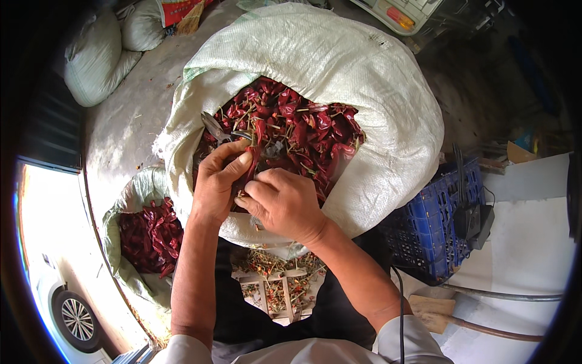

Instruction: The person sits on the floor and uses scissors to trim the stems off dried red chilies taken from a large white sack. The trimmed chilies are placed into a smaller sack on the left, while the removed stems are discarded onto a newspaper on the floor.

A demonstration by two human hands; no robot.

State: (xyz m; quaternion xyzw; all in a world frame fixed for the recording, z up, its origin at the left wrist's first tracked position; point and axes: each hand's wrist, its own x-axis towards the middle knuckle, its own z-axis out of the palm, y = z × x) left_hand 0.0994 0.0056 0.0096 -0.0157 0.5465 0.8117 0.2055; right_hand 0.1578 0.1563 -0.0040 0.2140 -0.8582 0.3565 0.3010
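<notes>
A large white woven sack (388,109), its rim rolled back, is full of dried red chilies (318,124) with pale stems. Over its front part, my left hand (215,182) is closed on a red chili (257,142), thumb and index finger near its upper end. My right hand (279,203) is closed beside it at the lower part of that chili; what its curled fingertips hold is hidden. A metal cutting tool (215,127) is just above my left fingers; I cannot tell whether it is held.
A smaller sack of chilies (148,233) stands at left, full sacks (97,67) behind. A blue crate (424,224) with cables is at right, above long-handled tools (485,324). Stem scraps (285,285) lie between my legs. A car wheel (76,318) shows outside.
</notes>
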